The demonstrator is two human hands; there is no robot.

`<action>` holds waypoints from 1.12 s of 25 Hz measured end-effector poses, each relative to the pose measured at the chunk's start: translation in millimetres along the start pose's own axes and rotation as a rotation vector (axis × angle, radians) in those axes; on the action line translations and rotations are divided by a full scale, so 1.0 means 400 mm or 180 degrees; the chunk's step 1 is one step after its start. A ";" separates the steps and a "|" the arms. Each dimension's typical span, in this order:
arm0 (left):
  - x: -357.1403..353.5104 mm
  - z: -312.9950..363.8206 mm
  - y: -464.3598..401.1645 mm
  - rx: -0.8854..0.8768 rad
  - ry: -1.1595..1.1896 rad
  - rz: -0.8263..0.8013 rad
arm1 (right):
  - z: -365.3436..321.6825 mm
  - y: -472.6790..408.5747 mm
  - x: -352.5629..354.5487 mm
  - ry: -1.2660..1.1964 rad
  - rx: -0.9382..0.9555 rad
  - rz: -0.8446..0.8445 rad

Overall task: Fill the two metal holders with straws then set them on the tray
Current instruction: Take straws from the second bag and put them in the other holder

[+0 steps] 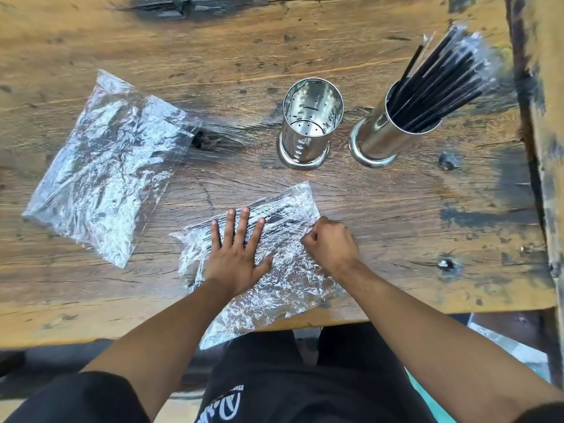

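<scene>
From the head camera, a clear plastic bag of straws (274, 239) lies near the front edge of the wooden table (381, 209), its long axis running from the near right corner, which overhangs the edge, up toward the far left. The black straws inside (274, 213) lie across the far end of the bag, pointing left and right with a slight rise to the right.

Beyond the bag stand two metal holders. The left holder (308, 126) is upright and empty, its perforated wall showing inside. The right holder (384, 132) is just beside it, packed with wrapped black straws (442, 77) that fan out toward the far right.

The table is worn, scarred wood with dark stains. A second crumpled plastic bag (103, 166) lies flat, well apart to the left. Below the table edge, dark clothing and a strip of floor show.

The left hand (238, 248) lies flat on the bag, fingers spread and straight, pressing over the straws. The right hand (331, 242) is curled into a fist at the bag's right edge, pinching the plastic there.
</scene>
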State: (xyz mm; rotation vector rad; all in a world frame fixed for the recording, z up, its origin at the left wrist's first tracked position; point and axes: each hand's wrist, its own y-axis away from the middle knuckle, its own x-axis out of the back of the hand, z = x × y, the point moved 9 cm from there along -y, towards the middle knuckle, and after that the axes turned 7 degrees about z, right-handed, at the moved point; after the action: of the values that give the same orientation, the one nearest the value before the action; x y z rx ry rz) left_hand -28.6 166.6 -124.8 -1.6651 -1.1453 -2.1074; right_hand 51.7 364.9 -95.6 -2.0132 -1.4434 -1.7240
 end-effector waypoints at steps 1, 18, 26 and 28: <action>0.001 0.001 -0.001 -0.0003 0.0003 0.0006 | -0.001 -0.002 0.000 -0.0015 0.0017 -0.0005; 0.004 -0.003 0.002 -0.0012 0.0070 -0.0029 | 0.000 -0.055 0.004 0.0110 0.0169 -0.0676; 0.003 -0.002 0.001 -0.0019 0.0047 -0.0055 | 0.033 -0.077 0.034 -0.0215 0.0071 -0.0555; -0.002 -0.003 0.000 -0.0034 0.0017 -0.0037 | 0.078 -0.101 0.086 -0.0262 -0.0101 -0.0135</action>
State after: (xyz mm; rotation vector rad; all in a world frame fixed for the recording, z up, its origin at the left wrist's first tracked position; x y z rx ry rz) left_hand -29.1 165.5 -125.4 -1.6602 -1.1470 -2.1275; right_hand 41.4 425.5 -96.8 -2.1082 -1.5031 -1.7098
